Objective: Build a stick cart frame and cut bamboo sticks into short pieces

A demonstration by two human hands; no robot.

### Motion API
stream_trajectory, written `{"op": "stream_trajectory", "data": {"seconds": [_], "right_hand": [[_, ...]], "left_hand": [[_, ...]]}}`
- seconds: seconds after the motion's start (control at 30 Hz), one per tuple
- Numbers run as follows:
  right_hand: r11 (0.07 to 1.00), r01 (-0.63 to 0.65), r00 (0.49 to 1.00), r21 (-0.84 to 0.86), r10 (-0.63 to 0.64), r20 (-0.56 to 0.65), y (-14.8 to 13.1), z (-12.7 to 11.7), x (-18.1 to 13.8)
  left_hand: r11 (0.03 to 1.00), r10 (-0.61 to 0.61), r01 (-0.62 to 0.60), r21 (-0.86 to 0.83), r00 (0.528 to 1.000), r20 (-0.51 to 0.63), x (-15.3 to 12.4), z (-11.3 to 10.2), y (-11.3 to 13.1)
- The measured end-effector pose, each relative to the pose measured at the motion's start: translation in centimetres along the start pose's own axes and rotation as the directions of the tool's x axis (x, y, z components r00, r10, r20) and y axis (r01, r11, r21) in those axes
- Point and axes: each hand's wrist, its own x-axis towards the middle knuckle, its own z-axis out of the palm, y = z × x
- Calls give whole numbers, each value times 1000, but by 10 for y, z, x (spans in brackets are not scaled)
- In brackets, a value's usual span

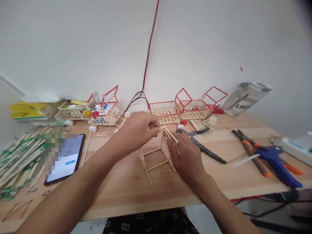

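A small frame of thin wooden sticks (156,156) stands on the wooden table (126,191) in front of me. My right hand (186,157) grips its barred upper side from the right, thumb laid along the top stick. My left hand (138,128) is pinched on the end of a stick at the frame's top left corner. Both hands are closed on the frame.
A phone (65,157) lies at the left beside packs of chopsticks (18,159). Scissors (202,144), pliers (253,149) and a blue glue gun (278,161) lie at the right. Finished stick baskets with red frames (185,107) line the wall, next to a silver can (243,97).
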Motion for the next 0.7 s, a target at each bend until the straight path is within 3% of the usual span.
{"op": "stream_trajectory", "data": {"seconds": [0.47,0.7], "right_hand": [[1000,27,999,-15,-27,-25,2,-3,-2],[998,-29,999,48,30,-26,7,-9,-3]], "left_hand": [[997,6,-7,77,1000,8,-3,-7,0],[995,-6,18,96,992,-123,-7,-23,0]]}}
